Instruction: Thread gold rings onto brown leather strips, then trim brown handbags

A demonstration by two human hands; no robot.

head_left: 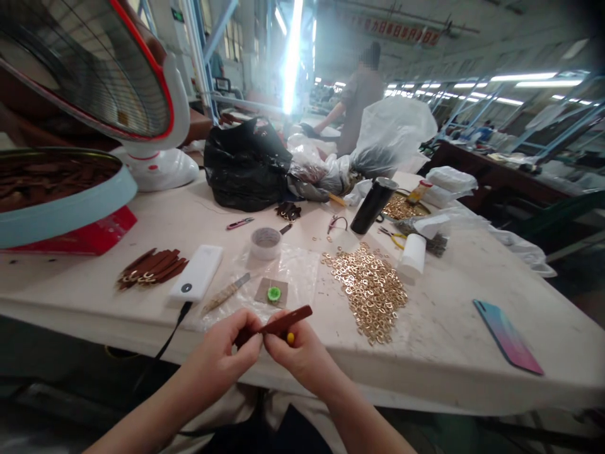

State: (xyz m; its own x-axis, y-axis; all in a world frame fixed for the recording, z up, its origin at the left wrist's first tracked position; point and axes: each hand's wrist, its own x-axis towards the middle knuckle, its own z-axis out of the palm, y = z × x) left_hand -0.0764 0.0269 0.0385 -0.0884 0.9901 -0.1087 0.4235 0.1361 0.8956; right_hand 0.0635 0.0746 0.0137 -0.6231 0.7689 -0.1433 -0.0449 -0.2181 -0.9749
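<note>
Close together at the table's front edge, both hands are closed on a short brown leather strap (297, 315). My left hand (231, 347) pinches its left part between thumb and fingers. My right hand (302, 353) grips beside it, thumb near the left thumb, and the strap's free end sticks out over the right fingers. A small yellow tip (290, 338) shows between the right fingers; what it belongs to is hidden. Just beyond the hands, a green round piece (273, 294) sits on a small grey-brown square. A heap of gold metal rings (373, 290) lies to the right.
Finished-looking straps with rings (154, 268), a white power bank (196, 274), a wrapped blade (227, 294) and a tape roll (265, 243) lie left. A phone (508, 337) is at right. A fan (151, 126), black bag (248, 164) and black cylinder (373, 205) stand behind.
</note>
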